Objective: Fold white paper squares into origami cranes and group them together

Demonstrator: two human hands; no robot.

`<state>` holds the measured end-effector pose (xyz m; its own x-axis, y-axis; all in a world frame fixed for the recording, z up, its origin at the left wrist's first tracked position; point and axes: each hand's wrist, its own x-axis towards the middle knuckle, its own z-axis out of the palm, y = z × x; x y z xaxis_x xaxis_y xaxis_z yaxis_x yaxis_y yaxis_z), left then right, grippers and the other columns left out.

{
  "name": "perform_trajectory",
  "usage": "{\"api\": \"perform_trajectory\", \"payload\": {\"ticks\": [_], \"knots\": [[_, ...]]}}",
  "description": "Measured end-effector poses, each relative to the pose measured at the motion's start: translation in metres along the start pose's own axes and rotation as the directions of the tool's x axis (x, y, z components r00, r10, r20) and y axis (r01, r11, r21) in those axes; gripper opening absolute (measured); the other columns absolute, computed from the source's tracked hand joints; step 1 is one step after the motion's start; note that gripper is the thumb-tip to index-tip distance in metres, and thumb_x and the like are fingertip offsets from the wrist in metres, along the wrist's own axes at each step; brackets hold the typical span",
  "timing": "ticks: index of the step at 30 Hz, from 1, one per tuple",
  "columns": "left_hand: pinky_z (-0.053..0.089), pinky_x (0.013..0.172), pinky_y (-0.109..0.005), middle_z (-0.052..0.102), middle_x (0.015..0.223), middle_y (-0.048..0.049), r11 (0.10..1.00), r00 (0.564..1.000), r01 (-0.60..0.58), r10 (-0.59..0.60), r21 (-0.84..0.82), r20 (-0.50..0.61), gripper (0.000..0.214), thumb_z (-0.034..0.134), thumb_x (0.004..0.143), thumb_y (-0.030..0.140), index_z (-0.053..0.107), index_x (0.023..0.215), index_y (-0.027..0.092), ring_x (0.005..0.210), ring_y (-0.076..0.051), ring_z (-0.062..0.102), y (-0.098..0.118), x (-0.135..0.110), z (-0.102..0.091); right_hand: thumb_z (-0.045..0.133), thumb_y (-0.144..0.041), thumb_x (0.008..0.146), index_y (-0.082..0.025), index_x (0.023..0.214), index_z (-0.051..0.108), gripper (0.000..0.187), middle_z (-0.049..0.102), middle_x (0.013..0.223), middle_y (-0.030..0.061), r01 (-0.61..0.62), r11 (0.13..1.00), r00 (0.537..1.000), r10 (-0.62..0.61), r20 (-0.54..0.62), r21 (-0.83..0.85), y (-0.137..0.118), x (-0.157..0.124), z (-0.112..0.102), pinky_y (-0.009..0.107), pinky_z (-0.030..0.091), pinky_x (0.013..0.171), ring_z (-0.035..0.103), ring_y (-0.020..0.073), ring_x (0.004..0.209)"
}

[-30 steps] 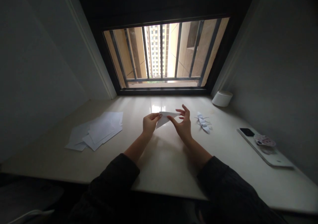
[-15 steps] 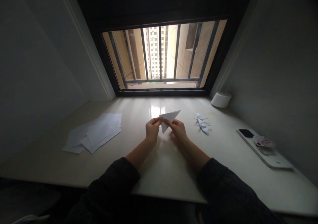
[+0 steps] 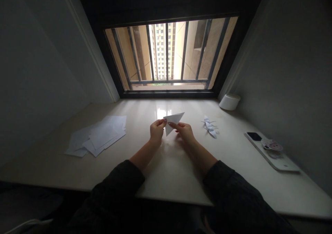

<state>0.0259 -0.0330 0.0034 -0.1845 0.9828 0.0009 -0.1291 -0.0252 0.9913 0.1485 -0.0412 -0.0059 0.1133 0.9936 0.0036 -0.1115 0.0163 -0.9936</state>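
A folded sheet of white paper (image 3: pixel 174 118), triangular in outline, is held up between my two hands over the pale sill. My left hand (image 3: pixel 157 130) pinches its left corner between thumb and fingers. On the other side, my right hand (image 3: pixel 185 131) has its thumb on the near face and its fingers behind the sheet, partly hidden by it. Several small folded paper cranes (image 3: pixel 210 127) lie in a row to the right of my hands. Over on the left rests a loose pile of white paper sheets (image 3: pixel 103 133).
A white phone (image 3: pixel 272 154) with a round grip on its back lies at the right by the wall. Behind it, a white cylindrical object (image 3: pixel 229 102) stands in the far right corner. The barred window (image 3: pixel 166 54) closes off the back of the sill (image 3: pixel 171 178).
The thumbs have moved apart; the right thumb has slid away from the left along the paper. The whole view has shifted slightly, with the sill appearing a bit higher.
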Motion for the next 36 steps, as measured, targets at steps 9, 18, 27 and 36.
{"api": "perform_trajectory", "payload": {"ticks": [9,18,27,36], "knots": [[0.04,0.063,-0.026,0.068,0.073,-0.0029,0.998,0.998,-0.055,0.055,-0.014,0.013,0.034,0.072,0.063,0.049,0.067,0.072,0.016,0.066,-0.013,0.056,0.002,0.007,-0.005,0.07,-0.054,0.061,-0.016,0.062,0.069,0.038,0.063,0.061,0.0033,0.045,0.998,0.994,-0.049,0.102,0.049,0.011,0.01,-0.006,0.028,0.042,0.059,0.055,0.0137,0.059],[0.04,0.066,-0.027,0.068,0.073,-0.0032,0.998,0.997,-0.061,0.06,0.019,0.039,0.029,0.071,0.065,0.044,0.067,0.071,0.016,0.069,-0.014,0.057,0.002,0.007,-0.006,0.074,-0.053,0.058,-0.015,0.067,0.072,0.039,0.066,0.062,0.0054,0.042,0.997,0.998,-0.04,0.038,-0.059,0.011,0.011,-0.012,0.027,0.041,0.058,0.056,0.0151,0.06],[0.039,0.068,-0.027,0.067,0.074,-0.0031,0.999,0.998,-0.02,0.018,0.026,0.062,0.028,0.072,0.063,0.042,0.068,0.071,0.016,0.069,-0.014,0.055,0.003,0.011,-0.01,0.071,-0.056,0.06,-0.017,0.055,0.064,0.04,0.065,0.058,0.0038,0.136,0.975,0.99,-0.126,0.064,-0.176,0.013,0.011,-0.013,0.028,0.04,0.059,0.057,0.0161,0.059],[0.041,0.072,-0.029,0.069,0.084,-0.0055,1.0,0.974,0.014,-0.014,0.001,0.227,0.056,0.071,0.066,0.05,0.064,0.11,0.018,0.076,-0.017,0.06,0.003,0.013,-0.007,0.077,-0.049,0.056,-0.019,0.051,0.054,0.038,0.055,0.054,-0.0019,0.016,0.986,1.0,-0.014,-0.011,0.166,0.014,0.008,-0.005,0.026,0.038,0.056,0.048,0.0106,0.054]]}}
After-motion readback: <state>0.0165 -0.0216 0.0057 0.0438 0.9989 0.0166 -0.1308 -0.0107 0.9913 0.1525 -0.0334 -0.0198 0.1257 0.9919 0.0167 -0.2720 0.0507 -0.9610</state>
